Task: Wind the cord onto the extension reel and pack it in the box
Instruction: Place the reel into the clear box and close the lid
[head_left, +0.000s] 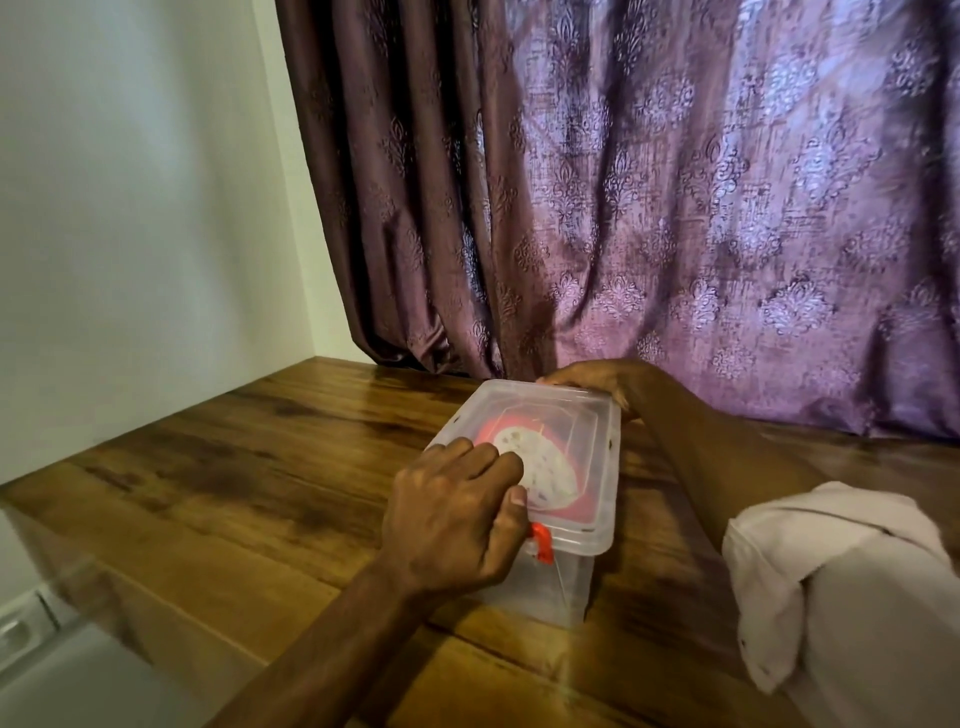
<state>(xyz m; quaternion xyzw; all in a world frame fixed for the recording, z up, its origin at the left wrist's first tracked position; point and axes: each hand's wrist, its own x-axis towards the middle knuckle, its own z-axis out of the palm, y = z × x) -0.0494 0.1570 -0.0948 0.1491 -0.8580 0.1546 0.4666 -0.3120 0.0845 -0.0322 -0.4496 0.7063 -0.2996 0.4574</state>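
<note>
Your left hand (457, 519) is pressing knuckles-down on the near end of the clear plastic snap-on lid (587, 441), fingers curled together over its edge by the red latch clip (541, 543). Your right hand (597, 384) is gripping the far end. You're looking at the closing step, I'd say. The red-and-white round extension reel (545, 467) is already sitting inside the translucent rectangular plastic box (540, 587) on the wooden table (234, 467). Next you're probably needing to snap both ends shut evenly.
</note>
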